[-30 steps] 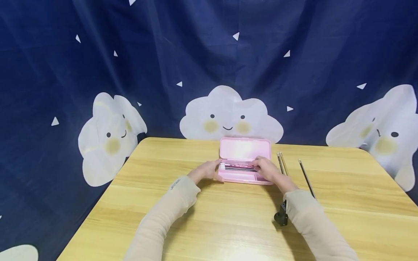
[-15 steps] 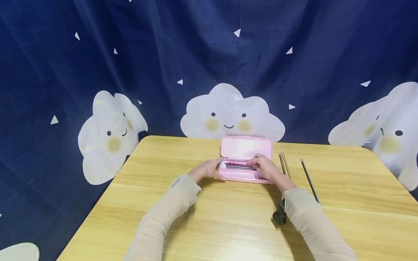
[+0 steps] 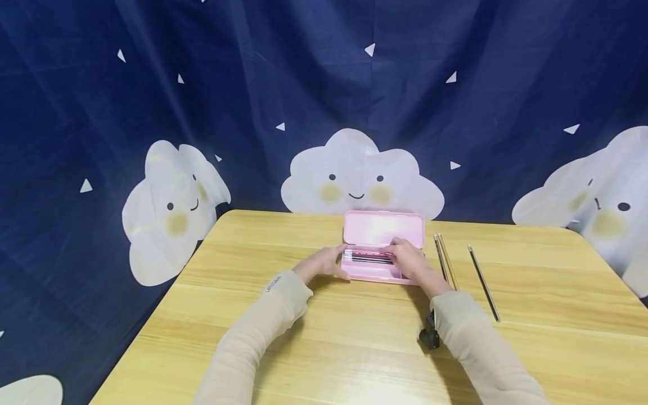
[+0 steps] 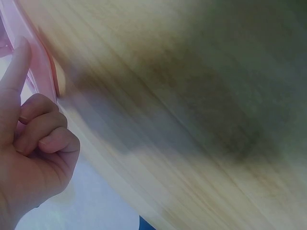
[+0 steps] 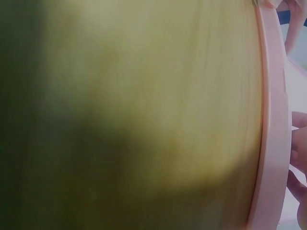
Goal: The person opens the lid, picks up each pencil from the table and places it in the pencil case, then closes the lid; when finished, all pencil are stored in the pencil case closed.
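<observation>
- Since the earlier head frames, little has shifted: both hands stay at the pink pencil case (image 3: 383, 247), and the right hand (image 3: 409, 260) has crept slightly toward the frame's centre along the pens inside.
- Small dark lettering runs along the left sleeve (image 3: 271, 284) near the cuff; it is too small to read. No other writing shows.
- Lying at the centre of the head frame on the far half of the tabletop (image 3: 324, 337), the pencil case sits between the two hands, the left hand (image 3: 322, 263) at its left end and the right hand over its right half.
- Left hand: in the left wrist view one finger lies straight along the case's pink rim (image 4: 41, 72) while the others are curled into the palm (image 4: 33, 143); it touches the case at its end.
- Right hand: its fingers rest on the dark pens (image 3: 368, 257) in the tray; whether they pinch one cannot be told.
- Made of pale pink plastic, the case is long with rounded corners, its lid (image 3: 383, 229) standing open toward the backdrop, and the pens lie lengthwise in the tray.
- Right of the case, a pair of thin sticks (image 3: 443, 260) lies close by, and a single dark one (image 3: 483, 282) lies farther right.
- Behind the tabletop hangs a navy backdrop (image 3: 253, 84) with smiling white clouds.
</observation>
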`<state>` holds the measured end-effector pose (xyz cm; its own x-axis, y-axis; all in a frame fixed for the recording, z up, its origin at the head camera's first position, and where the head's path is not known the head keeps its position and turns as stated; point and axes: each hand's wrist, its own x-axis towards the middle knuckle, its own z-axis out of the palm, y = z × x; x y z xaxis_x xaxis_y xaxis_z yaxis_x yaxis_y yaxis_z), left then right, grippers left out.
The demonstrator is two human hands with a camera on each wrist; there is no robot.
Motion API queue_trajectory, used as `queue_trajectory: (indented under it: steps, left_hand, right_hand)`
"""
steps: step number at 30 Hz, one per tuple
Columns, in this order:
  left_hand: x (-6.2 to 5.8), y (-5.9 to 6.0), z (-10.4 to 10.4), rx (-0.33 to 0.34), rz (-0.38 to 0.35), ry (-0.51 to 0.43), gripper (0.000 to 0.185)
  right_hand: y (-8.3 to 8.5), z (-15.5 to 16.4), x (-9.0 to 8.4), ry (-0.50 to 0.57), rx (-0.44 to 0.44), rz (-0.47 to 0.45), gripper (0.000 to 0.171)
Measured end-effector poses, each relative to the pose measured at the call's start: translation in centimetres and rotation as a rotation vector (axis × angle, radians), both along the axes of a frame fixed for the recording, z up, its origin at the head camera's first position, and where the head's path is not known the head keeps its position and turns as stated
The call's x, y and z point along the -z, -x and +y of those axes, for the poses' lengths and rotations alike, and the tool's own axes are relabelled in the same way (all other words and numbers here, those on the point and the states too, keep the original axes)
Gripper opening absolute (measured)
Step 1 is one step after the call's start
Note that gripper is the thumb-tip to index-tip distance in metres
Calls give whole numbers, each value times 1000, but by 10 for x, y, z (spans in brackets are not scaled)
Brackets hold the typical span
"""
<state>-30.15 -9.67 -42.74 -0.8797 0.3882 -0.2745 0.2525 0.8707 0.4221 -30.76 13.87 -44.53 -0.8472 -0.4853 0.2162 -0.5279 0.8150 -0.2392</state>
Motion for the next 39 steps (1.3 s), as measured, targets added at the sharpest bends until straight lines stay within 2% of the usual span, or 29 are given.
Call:
queue_trajectory:
  steps: [11,23,29,39]
  left_hand:
    - [-5,-3,1,-1,-9,2,95]
    - [-3,-2,1,4,-2,-10,95]
    - [-2,-2,0,4,1,-11,95]
    - [-3,-3,1,-3,-1,-9,95]
  right_hand:
    - [0,-4,3,20,136,14,14]
    - [-3,3,2,80,113,-12,12]
    - [-6,19,-1,118,103,7,10]
    - [-13,64,-10,142,155,-4,13]
